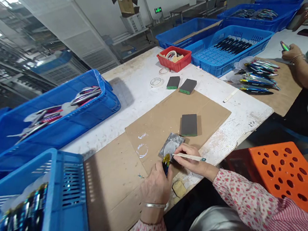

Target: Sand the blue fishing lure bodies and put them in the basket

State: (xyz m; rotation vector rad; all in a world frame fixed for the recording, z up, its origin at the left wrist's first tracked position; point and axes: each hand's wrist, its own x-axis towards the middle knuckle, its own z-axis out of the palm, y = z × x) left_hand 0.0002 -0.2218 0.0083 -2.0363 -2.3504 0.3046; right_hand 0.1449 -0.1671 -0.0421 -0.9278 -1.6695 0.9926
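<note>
My left hand (156, 182) is closed round a small shiny lure-like piece (165, 161) with a yellow and blue tip, held upright at the near edge of the cardboard sheet (167, 120). My right hand (190, 158) pinches a thin pale stick with a teal end (189, 156), its tip lying against the piece. Just beyond the fingers a clear plastic wrapper with a white disc (170, 146) lies on the cardboard. A dark grey sanding block (189, 124) sits a little farther out.
Blue crates (61, 122) of shiny pieces stand at left and near left (63, 194). Two more grey blocks (182, 84), a tape roll (156, 82) and a red tray (174, 58) lie farther off. Another person's hands (294, 54) work at right beside finished lures (257, 76). An orange stool (281, 169) stands at right.
</note>
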